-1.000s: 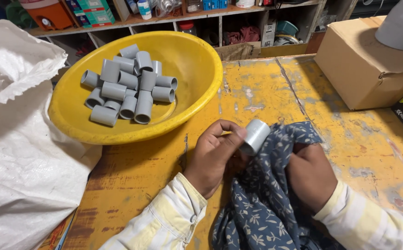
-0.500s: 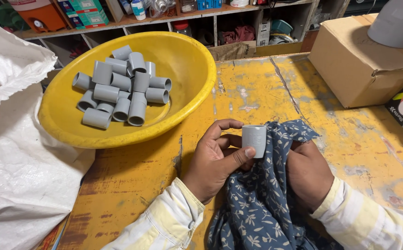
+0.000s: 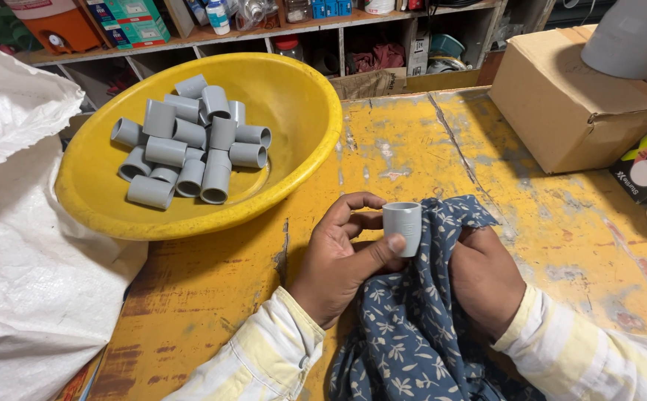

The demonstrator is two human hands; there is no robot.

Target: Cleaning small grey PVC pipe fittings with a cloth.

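Holding a short grey pipe coupling point(image 3: 403, 226) upright, the left hand point(image 3: 338, 263) pinches it between thumb and fingers; the thumb presses its near side, open end up. Grip: clenched on the coupling. The right hand point(image 3: 483, 278) sits just beside it, wrapped into a blue flower-print cloth point(image 3: 412, 327) that touches the coupling's right side. Grip: bunched on the cloth, fingers mostly hidden in the folds.

Head view, surroundings: worn yellow bench point(image 3: 427, 141) underneath. A yellow basin point(image 3: 301, 104) stands to the upper left, near the hands, with a heap of grey couplings point(image 3: 190, 141) piled inside. A white woven sack point(image 3: 19, 245) lies along the left edge. A cardboard box point(image 3: 568, 104) stands at the right, well apart from the hands.

Risks, as judged:
- The pinch is light and the coupling smooth, so a hard rub from the cloth could twist it out of the fingers.
- A dropped piece may roll off the bench.
- Loose cloth could snag on the coupling's rim.
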